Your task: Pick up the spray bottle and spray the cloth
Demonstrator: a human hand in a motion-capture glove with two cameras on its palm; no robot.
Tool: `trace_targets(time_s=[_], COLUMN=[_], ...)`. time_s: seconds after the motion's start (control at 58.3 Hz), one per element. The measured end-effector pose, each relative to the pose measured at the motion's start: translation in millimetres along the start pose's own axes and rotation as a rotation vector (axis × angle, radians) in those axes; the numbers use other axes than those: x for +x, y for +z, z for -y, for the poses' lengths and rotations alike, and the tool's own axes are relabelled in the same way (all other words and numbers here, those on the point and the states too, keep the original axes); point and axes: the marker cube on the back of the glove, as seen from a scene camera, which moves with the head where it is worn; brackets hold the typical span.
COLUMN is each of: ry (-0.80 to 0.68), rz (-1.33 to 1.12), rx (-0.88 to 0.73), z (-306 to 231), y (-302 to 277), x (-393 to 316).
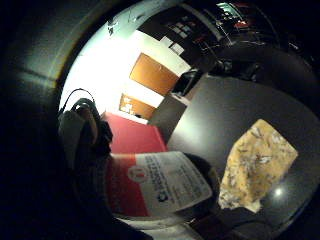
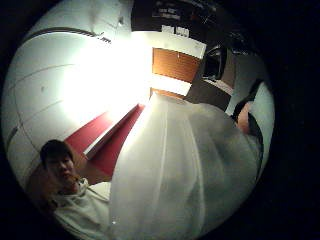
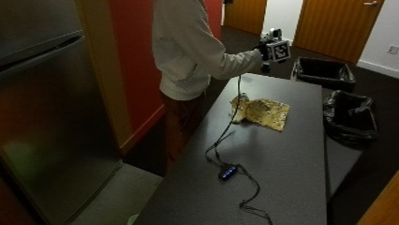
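Holding the spray bottle above the counter

Raised at the far end of the counter (image 3: 274, 154), the gloved right hand (image 3: 264, 50) has its fingers curled round the spray bottle (image 1: 160, 185), whose translucent body fills the thumb-side palm view. The yellow patterned cloth (image 3: 262, 112) lies crumpled on the counter, below and nearer than the hand. Beyond the hand, two black-lined bins (image 3: 324, 70) stand on the floor; their contents cannot be made out.

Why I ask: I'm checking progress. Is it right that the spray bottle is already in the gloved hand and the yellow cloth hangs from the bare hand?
Not quite. The cloth lies on the dark table, as the outside view shows. The gloved right hand does hold the spray bottle.
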Motion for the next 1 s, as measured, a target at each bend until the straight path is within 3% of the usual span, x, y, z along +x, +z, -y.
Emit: trace_targets(time_s=[0.034, 0.103, 0.137, 0.206, 0.378, 0.429, 0.532, 0.566, 0.618, 0.652, 0.738, 0.995], ry=[0.005, 0.032, 0.039, 0.057, 0.082, 0.090, 0.081, 0.079, 0.080, 0.088, 0.123, 0.108], rz=[0.050, 0.404, 0.471, 0.420, 0.299, 0.303, -0.087, -0.131, -0.087, -0.024, 0.134, 0.206], rx=[-0.080, -0.549, -0.659, -0.675, -0.753, -0.674, -0.091, -0.127, -0.368, -0.435, -0.043, 0.050], z=[-25, -118, -142, -166, -200, -197, -116, -122, -160, -173, -134, -131], y=[32, 85, 99, 141, 185, 201, 189, 187, 192, 201, 247, 269], x=[-10, -60, -66, -55, -15, -6, 74, 85, 84, 79, 64, 56])
